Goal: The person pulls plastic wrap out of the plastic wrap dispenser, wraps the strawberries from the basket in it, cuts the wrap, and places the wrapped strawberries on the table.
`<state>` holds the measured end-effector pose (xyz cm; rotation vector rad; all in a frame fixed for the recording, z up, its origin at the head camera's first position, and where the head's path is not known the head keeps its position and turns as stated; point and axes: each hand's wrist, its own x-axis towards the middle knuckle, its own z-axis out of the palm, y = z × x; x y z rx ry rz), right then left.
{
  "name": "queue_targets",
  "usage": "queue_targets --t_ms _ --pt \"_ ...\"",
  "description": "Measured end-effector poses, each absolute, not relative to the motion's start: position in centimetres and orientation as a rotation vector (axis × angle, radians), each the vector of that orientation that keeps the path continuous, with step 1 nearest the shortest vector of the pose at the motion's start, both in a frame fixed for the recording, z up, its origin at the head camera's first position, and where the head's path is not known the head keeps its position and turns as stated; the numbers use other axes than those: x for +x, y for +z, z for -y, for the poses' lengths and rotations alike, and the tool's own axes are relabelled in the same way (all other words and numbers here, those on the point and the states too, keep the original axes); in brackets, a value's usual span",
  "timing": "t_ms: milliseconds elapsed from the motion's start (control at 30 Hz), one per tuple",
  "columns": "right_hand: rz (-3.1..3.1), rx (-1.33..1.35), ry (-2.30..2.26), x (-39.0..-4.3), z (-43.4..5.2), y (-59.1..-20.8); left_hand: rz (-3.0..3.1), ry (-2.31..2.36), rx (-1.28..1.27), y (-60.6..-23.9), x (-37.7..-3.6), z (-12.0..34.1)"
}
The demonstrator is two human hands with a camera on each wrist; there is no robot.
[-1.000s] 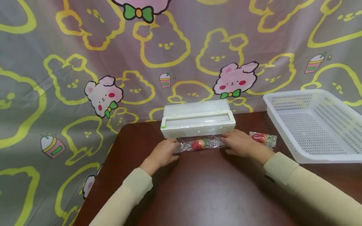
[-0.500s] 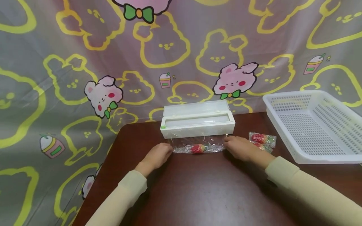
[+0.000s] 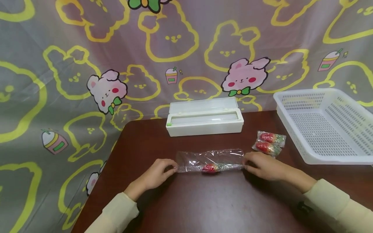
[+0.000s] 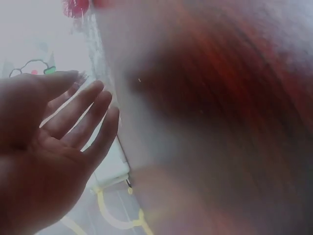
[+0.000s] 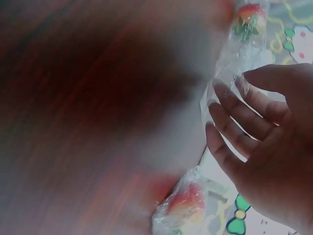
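A red strawberry (image 3: 210, 168) with a pale, green-leafed end lies in a strip of clear cling film (image 3: 198, 158) in the head view. My left hand (image 3: 158, 173) pinches the film's left end between thumb and index finger; its other fingers extend loosely in the left wrist view. At the opposite end, my right hand (image 3: 263, 166) pinches the film with thumb and forefinger. The strip is stretched between both hands, its far edge standing slightly up. Behind it sits the white cling film dispenser (image 3: 205, 127), lid raised, apart from the strip.
Two film-wrapped strawberries (image 3: 268, 143) lie beyond my right hand, close to a white perforated plastic basket (image 3: 335, 158) at the right. A cartoon-patterned curtain (image 3: 145, 97) hangs behind the dark brown table (image 3: 209, 207).
Both hands have drawn the film and strawberry toward me. The film, stretching up to the dispenser half a second ago, is now separate from it. The head view has tilted slightly down.
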<state>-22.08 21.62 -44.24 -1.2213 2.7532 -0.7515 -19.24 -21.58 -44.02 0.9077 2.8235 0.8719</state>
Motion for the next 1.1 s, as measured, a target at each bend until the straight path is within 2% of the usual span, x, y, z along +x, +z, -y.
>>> queue_targets --t_ms 300,567,733,833,933,1100 --pt "-2.654 -0.894 -1.064 -24.4 -21.6 -44.6 -2.831 1.004 0.666 -44.4 -21.5 20.6" --pt "-2.966 -0.857 -0.872 -24.7 -20.6 -44.7 -3.081 0.798 0.530 -44.0 -21.7 19.7" --pt "-3.111 -1.090 -0.740 -23.7 -17.8 -42.9 -3.064 0.764 0.844 -42.2 -21.8 16.9" --pt "-2.976 -1.172 -0.697 -23.7 -15.9 -42.9 -2.921 0.725 0.987 -42.6 -22.5 15.4" --pt "-2.851 -1.126 -0.710 -23.9 -16.2 -44.1 -2.874 0.673 0.971 -44.0 -22.8 15.9" --pt "-2.803 -1.040 -0.763 -23.8 -19.6 -44.8 -2.918 0.645 0.858 -44.3 -21.8 19.0"
